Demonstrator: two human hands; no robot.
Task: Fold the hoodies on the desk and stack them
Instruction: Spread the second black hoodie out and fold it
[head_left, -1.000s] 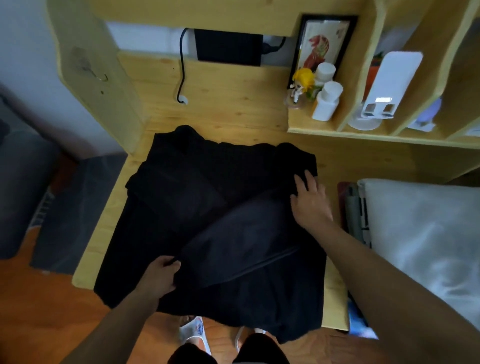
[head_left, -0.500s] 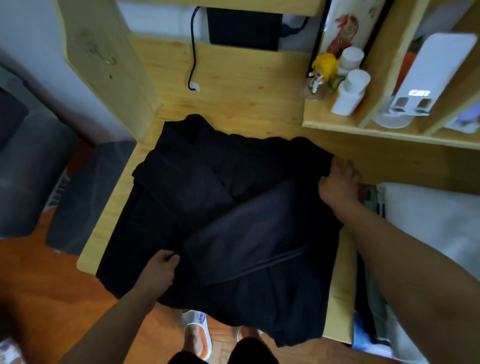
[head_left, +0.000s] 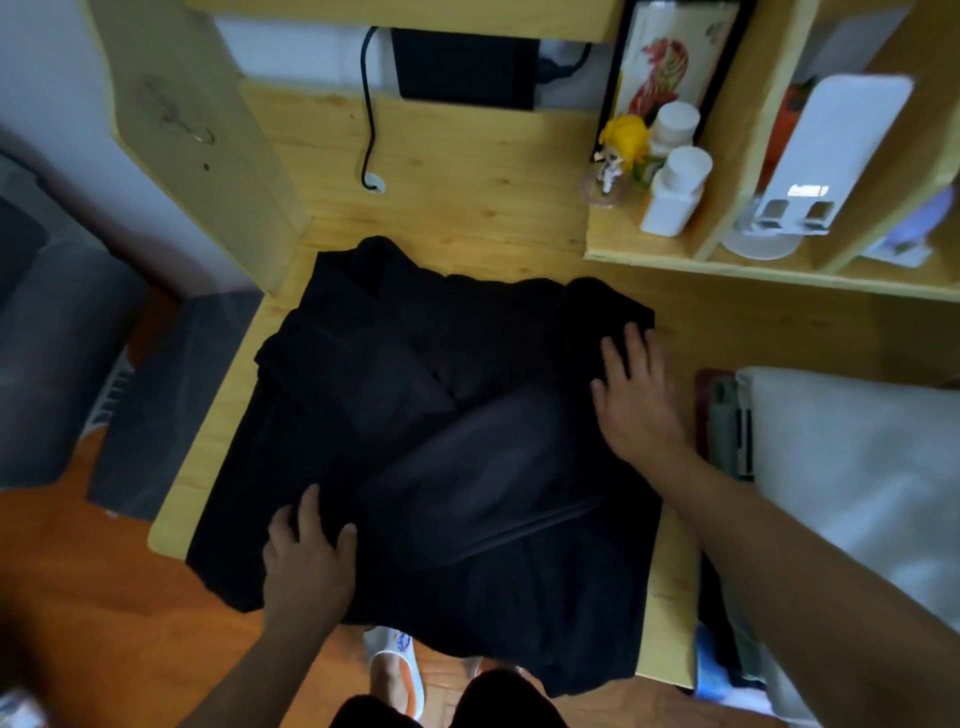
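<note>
A black hoodie (head_left: 415, 395) lies spread over the wooden desk (head_left: 467, 218), its lower hem hanging past the front edge. A sleeve is folded diagonally across its middle. My right hand (head_left: 636, 395) lies flat with straight fingers on the hoodie's right shoulder area. My left hand (head_left: 309, 561) rests on the lower left of the hoodie, fingers spread over the cloth near the sleeve's end. A light grey garment (head_left: 852, 478) lies to the right of the desk.
A wooden shelf unit (head_left: 727, 260) stands at the back right with white bottles (head_left: 675, 187), a small figure (head_left: 621, 150) and a white stand (head_left: 826, 166). A black cable (head_left: 368, 130) hangs down to the desk. My feet in slippers (head_left: 392, 670) show below the desk.
My right hand let go of the hoodie's upper right corner and now lies flat on it. My left hand opened from a curled grip and spread on the cloth.
</note>
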